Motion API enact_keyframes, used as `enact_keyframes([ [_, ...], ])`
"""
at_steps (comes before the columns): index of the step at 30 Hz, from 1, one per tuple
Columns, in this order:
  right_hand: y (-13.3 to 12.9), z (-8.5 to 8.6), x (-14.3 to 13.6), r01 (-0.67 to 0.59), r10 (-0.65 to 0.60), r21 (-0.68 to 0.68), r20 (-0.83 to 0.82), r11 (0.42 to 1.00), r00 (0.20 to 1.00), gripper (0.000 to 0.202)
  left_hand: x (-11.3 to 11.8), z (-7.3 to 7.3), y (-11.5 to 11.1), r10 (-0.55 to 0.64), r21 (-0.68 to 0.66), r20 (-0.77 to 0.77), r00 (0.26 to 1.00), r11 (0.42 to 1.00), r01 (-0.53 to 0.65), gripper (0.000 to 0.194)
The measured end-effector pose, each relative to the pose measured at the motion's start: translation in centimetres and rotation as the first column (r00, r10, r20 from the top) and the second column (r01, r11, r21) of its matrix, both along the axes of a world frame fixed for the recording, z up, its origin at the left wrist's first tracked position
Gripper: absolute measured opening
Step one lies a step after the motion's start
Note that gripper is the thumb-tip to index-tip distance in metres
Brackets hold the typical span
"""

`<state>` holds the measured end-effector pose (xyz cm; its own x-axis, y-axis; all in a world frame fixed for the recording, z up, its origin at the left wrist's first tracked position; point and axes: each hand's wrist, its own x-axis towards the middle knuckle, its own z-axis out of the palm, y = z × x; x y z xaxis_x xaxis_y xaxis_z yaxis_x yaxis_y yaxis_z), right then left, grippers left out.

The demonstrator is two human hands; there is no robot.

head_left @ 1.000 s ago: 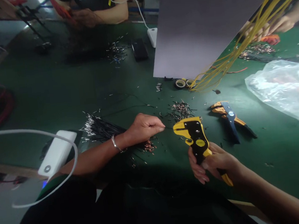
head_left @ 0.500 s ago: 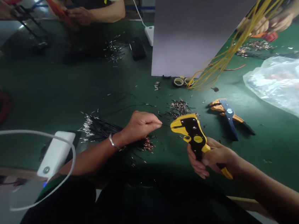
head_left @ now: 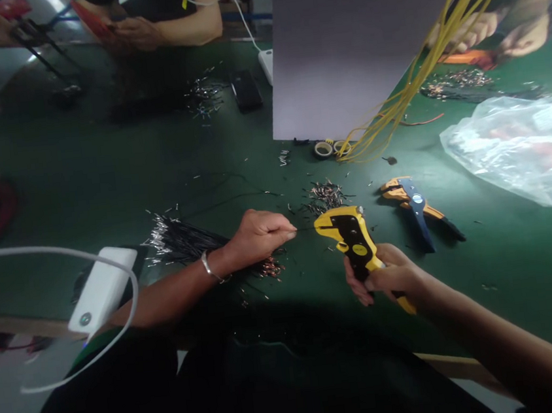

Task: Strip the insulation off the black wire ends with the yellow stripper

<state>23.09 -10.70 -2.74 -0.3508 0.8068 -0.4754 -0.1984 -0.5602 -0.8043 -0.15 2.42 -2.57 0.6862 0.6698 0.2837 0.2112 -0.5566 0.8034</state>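
My left hand (head_left: 262, 235) is closed in a pinch on a thin black wire (head_left: 304, 229), which runs to the jaws of a yellow and black wire stripper (head_left: 356, 241). Wrapped round the stripper's handles is my right hand (head_left: 392, 273). Beneath and behind my left hand lies a bundle of black wires (head_left: 180, 236), silvery at the left end, coppery at the right. A small heap of wire bits (head_left: 325, 196) lies just beyond the stripper's head.
A blue and orange stripper (head_left: 417, 208) lies at the right, near a clear plastic bag (head_left: 516, 145). Yellow wires (head_left: 420, 79) hang beside a grey panel (head_left: 338, 49). A white power bank (head_left: 102, 290) sits at the left. Two people's hands work across the green table (head_left: 153, 160).
The stripper's head now has the wire's end at its jaws, and my right hand's fingers have closed further round the handles. The whole view has shifted slightly.
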Motion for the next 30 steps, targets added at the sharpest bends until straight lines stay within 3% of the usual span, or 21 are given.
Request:
enact_keyframes([
  [4,0.3,0.3,-0.3,-0.002,0.002,-0.021,-0.029,1.0,1.0,0.019,0.0,0.1,0.0,0.007,-0.009,-0.006,1.0,1.0,-0.007,0.011],
  [7,0.7,0.7,0.9,0.055,-0.058,0.031,0.092,0.998,0.994,0.019,-0.2,0.3,0.0,0.031,-0.025,0.008,0.999,0.999,-0.031,0.011],
  [9,0.8,1.1,2.5,0.298,-0.323,0.191,0.116,0.935,0.939,0.017,-0.3,0.4,0.0,0.109,-0.044,0.013,0.994,0.993,-0.108,0.01],
  [10,0.8,1.2,3.2,0.415,-0.444,0.251,0.071,0.875,0.893,0.018,-0.3,0.3,0.0,0.133,-0.056,0.01,0.991,0.99,-0.132,0.01],
  [11,0.7,1.1,3.8,0.433,-0.46,0.263,0.048,0.862,0.887,0.022,-0.3,0.3,0.1,0.141,-0.059,0.013,0.99,0.988,-0.14,0.01],
  [13,0.5,0.7,4.3,0.298,-0.325,0.244,0.081,0.923,0.942,0.027,-0.2,0.2,0.1,0.117,-0.018,0.038,0.992,0.993,-0.116,0.012],
  [15,0.6,-0.3,3.9,0.105,-0.107,0.137,0.005,0.985,0.994,0.026,-0.2,0.1,0.1,0.146,0.052,0.045,0.988,0.988,-0.148,0.013],
  [18,1.0,-1.5,2.4,0.089,-0.079,0.089,-0.111,0.992,0.991,0.028,-0.2,0.1,0.2,0.143,0.192,0.062,0.988,0.969,-0.152,0.014],
  [21,1.3,-1.7,0.8,0.013,-0.001,0.112,-0.107,0.994,0.994,0.031,-0.2,0.1,0.3,0.125,0.274,0.071,0.99,0.952,-0.14,0.014],
  [24,1.2,-1.4,-0.3,-0.068,0.082,0.132,-0.105,0.989,0.991,0.031,-0.3,0.2,0.4,0.145,0.218,0.048,0.988,0.964,-0.152,0.014],
  [30,1.4,-1.6,-0.9,-0.112,0.133,0.144,-0.147,0.983,0.98,0.033,-0.2,0.4,0.6,0.157,-0.087,-0.014,0.987,0.984,-0.158,0.012],
])
